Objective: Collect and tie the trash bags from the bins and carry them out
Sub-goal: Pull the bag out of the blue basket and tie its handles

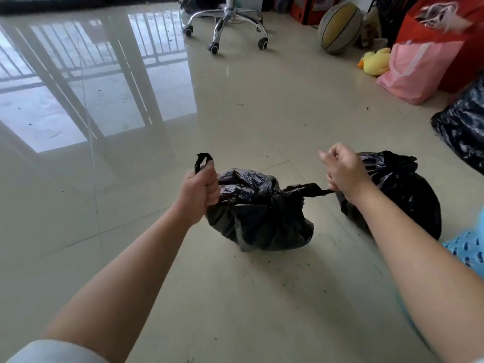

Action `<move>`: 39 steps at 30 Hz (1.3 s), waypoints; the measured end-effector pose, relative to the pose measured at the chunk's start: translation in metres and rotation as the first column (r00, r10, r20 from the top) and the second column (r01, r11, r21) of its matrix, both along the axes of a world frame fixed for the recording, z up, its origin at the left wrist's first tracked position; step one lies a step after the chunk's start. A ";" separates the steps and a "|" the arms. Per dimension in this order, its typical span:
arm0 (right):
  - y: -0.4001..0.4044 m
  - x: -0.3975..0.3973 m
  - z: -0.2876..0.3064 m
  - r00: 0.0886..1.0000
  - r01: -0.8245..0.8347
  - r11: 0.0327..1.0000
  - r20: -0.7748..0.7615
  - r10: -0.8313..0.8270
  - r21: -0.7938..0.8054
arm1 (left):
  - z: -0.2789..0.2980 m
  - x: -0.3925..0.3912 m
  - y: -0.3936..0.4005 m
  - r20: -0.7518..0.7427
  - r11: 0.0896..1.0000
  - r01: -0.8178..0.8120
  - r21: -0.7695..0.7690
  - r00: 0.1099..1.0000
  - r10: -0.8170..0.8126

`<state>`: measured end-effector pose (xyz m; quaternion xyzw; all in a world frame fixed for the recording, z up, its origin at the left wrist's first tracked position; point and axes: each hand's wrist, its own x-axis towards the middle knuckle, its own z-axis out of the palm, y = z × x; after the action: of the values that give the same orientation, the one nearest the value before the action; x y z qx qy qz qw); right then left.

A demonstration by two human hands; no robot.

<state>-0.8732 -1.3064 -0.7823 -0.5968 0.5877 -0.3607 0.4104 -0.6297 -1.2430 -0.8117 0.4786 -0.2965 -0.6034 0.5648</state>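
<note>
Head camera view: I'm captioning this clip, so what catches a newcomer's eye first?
The crumpled black plastic trash bag on the cream tile floor, its ends pulled apart by the left hand and right hand. Behind the right hand sits a second black bag.

A chair base [227,23], ball [340,27], yellow duck toy [375,61] and pink bag [416,72] on the tiled floor [235,113]

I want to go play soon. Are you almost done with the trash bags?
Not quite. One black bag already sits bunched shut on the floor behind the right hand. Right now the left hand and right hand pull apart two twisted ends of the front bag, tightening its knot. A third black bag lies further right; whether it is tied is hidden. Carrying them out is not yet done.
</note>
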 end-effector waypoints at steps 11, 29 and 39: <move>0.015 -0.012 -0.036 0.889 -0.002 0.999 -0.457 -0.020 -0.047 | -0.050 0.041 0.028 0.983 0.969 0.233 -0.085 0.179 0.043; 0.017 0.024 -0.089 0.990 0.053 0.821 0.079 -0.118 0.568 | -0.052 0.006 0.027 0.010 0.867 -0.074 0.493 0.997 0.079; 0.003 0.038 -0.063 0.992 0.018 0.903 0.104 -0.069 0.429 | -0.030 -0.011 0.015 0.123 0.972 -0.141 0.189 0.985 0.119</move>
<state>-0.8350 -1.3037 -0.8452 -0.4571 0.6405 -0.2668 0.5564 -0.6409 -1.2281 -0.8413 0.5831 -0.2342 -0.5640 0.5358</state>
